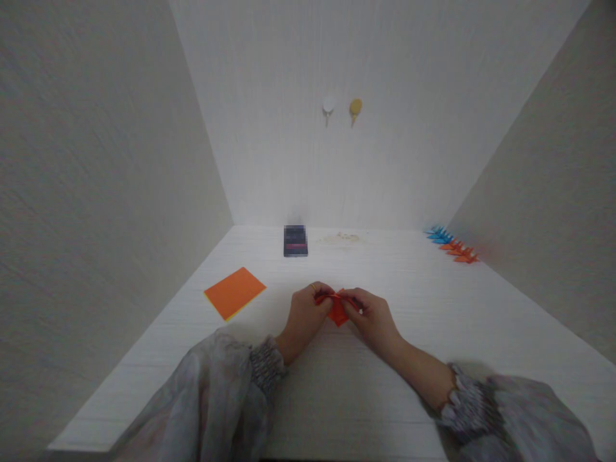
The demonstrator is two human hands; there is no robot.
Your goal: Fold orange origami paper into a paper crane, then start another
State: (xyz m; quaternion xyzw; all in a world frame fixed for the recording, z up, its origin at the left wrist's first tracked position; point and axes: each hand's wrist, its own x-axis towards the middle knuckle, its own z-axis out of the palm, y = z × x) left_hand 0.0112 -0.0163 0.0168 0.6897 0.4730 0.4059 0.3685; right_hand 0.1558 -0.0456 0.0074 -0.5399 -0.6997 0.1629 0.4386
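Between my two hands is a small folded piece of red-orange origami paper [339, 312], with its pointed end towards me. My left hand [310, 312] pinches its left side between thumb and fingers. On the right side, my right hand [373, 314] grips it the same way, fingers closed. Both hands are just above or resting on the white table [332, 398]; I cannot tell which. Parts of the folds are hidden under my fingers. To the left of my left hand lies a stack of orange paper sheets [235, 293] with a yellow edge showing.
A row of blue folded paper figures [439, 235] and orange ones [461, 251] stands along the right wall. A dark, blurred box [295, 241] lies near the back wall. A white hook [328, 105] and a yellow hook [355, 107] are on that wall. Walls enclose three sides.
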